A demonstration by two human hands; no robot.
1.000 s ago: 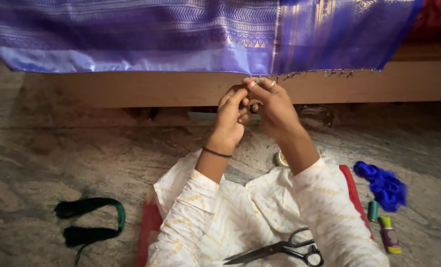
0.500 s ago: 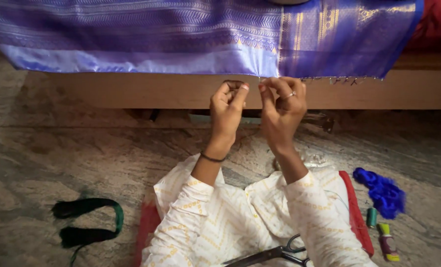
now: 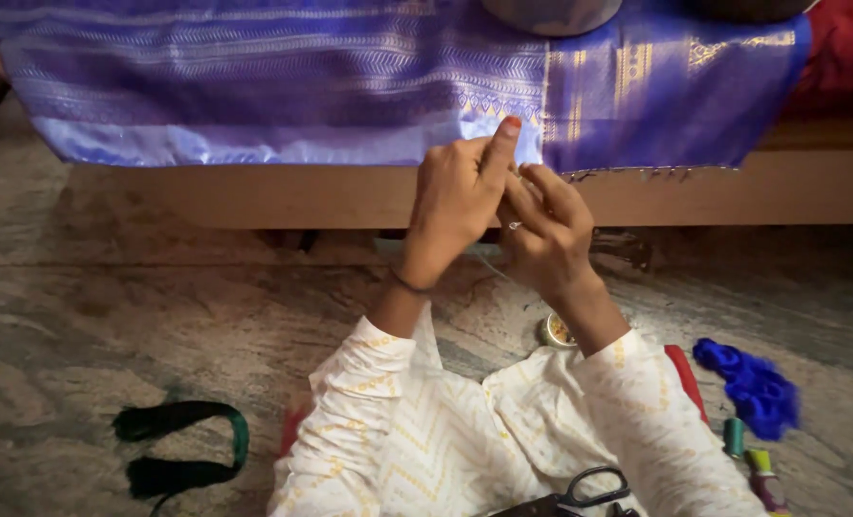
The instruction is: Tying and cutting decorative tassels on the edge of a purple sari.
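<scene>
Head view looks down on two hands raised together at the hanging edge of a purple silk cloth (image 3: 283, 86) with gold woven bands, draped over a wooden bed frame (image 3: 254, 196) across the upper part of the frame. The left hand (image 3: 455, 206) is curled, its thumb pointing up against the cloth's lower edge, fingers pressed together as if pinching fine threads of the fringe (image 3: 637, 174); the thread itself is too thin to make out. The right hand (image 3: 546, 235), a ring on one finger, is closed against the left, fingertips meeting it.

Judging by this, the step in hand is knotting or twisting the fringe at the cloth's edge, and the next move would call for a steady pinch and small finger work.

Lower in the frame lie scissors (image 3: 580, 493), thread spools (image 3: 747, 460), a blue thread bundle (image 3: 752, 383) and a dark green tassel bundle (image 3: 178, 445) on the stone floor (image 3: 111, 316).
</scene>
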